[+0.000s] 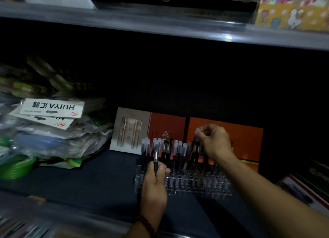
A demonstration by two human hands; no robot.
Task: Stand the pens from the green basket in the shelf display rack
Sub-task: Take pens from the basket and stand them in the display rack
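Above the rack (195,185), our right hand (216,142) pinches one pen (194,145) with curled fingers (206,131). Our left hand (154,185) grips another pen (156,157).

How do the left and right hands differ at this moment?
The left hand grips one dark pen upright before the clear plastic rack; the right hand pinches a second pen by its pale cap above the rack's back row. Left sits lower, nearer the camera. Both hold pens.

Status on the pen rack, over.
Left hand grips first pen upright. Right hand pinches top of second pen at right end of rack. Standing pens fill back row. Nothing blocking front slots.
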